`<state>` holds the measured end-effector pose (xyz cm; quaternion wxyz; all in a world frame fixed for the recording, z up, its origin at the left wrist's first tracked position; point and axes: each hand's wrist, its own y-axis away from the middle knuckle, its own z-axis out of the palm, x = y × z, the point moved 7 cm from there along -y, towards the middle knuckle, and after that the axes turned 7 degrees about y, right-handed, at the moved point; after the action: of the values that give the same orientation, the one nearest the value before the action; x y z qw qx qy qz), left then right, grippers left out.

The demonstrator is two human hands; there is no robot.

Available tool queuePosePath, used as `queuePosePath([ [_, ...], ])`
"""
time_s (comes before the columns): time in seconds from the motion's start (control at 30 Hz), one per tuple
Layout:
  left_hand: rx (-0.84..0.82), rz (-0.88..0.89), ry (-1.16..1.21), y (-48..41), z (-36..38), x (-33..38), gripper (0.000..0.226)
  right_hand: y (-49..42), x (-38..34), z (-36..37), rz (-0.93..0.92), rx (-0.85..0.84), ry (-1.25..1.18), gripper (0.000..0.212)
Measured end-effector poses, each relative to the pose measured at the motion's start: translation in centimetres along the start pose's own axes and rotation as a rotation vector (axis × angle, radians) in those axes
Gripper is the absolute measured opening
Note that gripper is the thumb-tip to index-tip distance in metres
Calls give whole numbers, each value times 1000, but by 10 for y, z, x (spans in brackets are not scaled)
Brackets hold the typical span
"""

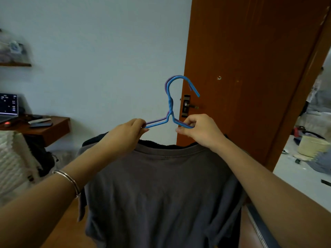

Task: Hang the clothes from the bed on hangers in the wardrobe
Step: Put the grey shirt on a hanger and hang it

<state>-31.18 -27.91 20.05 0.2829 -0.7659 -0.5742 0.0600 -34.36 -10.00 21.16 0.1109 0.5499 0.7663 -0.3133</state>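
Nearest me are my two bare forearms, a bracelet (69, 179) on the left wrist, reaching out over a grey T-shirt (161, 190) that already hangs from the hangers I'm holding up. There seem to be two wire hangers nested together, a blue hanger (169, 104) and a purple hanger (155, 121) just behind it. I'd judge the shirt is on, with a darker garment showing behind its collar, but nothing has reached the wardrobe, which I can't see. My left hand (128, 133) pinches the left shoulder wires; my right hand (198, 129) is curled closed around the right shoulder. Both arms are extended, hooks upright before the brown door (250, 59).
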Motion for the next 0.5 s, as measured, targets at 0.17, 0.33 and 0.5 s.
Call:
queuePosePath([
  [0.17, 49, -42, -120, -45, 28, -38, 34, -74, 13, 29, -141, -103, -24, 21],
  [0.33, 120, -141, -223, -88, 34, -76, 34, -157, 7, 57, -338, -137, -15, 19],
  [0.5, 190, -253, -298, -113, 19, -107, 32, -225, -16, 84, -476, -124, -51, 17],
])
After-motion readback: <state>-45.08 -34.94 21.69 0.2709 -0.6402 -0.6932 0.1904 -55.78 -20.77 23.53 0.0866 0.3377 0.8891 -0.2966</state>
